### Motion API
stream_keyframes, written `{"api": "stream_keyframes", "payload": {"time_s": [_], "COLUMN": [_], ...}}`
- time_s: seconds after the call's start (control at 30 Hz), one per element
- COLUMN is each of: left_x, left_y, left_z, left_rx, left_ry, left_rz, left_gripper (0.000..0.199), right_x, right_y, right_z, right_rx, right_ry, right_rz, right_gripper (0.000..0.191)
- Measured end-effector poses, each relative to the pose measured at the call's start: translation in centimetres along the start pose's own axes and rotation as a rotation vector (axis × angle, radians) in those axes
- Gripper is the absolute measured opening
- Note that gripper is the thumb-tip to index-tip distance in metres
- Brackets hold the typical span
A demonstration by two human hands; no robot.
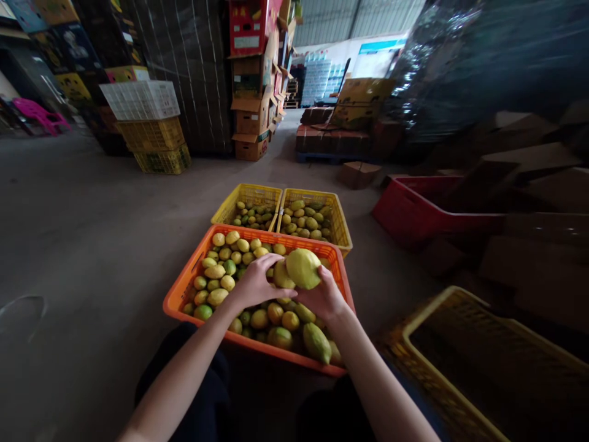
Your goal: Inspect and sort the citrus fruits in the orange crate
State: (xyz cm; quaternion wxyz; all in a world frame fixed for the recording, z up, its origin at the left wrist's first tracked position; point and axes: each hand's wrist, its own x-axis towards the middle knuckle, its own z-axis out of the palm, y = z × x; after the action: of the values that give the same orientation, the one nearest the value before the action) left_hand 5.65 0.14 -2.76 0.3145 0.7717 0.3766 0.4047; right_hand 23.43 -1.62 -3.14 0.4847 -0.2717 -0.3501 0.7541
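Note:
Above an orange crate [172,291] full of yellow and green lemons [216,271], my two hands are close together. My right hand [326,298] is closed on a large yellow-green lemon [302,268], its thumb against the fruit's right side. My left hand [253,283] curls round another lemon [281,276], which is partly covered by the large one. Its fingertips come near the right hand's fingers. Below the hands, a long greenish lemon [316,344] lies in the crate's near right corner. Part of the crate's contents is hidden under my hands.
Two yellow crates [340,224] with more fruit stand just beyond the orange one. To the right are another yellow crate [453,362] and a red crate [400,212] near cardboard. Stacked cartons [251,120] and a white crate [142,101] on yellow ones stand farther back.

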Motion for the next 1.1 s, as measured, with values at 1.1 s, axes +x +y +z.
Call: {"api": "stream_keyframes", "payload": {"time_s": [1.1], "left_x": [0.9], "left_y": [0.0], "left_z": [1.0], "left_rx": [-0.696], "left_ry": [0.156], "left_rz": [-0.301], "left_gripper": [0.065], "right_x": [-1.2], "right_y": [-1.6], "right_z": [-0.5], "right_rx": [-0.359], "right_ry": [0.392], "right_rz": [-0.331], "right_gripper": [0.049]}}
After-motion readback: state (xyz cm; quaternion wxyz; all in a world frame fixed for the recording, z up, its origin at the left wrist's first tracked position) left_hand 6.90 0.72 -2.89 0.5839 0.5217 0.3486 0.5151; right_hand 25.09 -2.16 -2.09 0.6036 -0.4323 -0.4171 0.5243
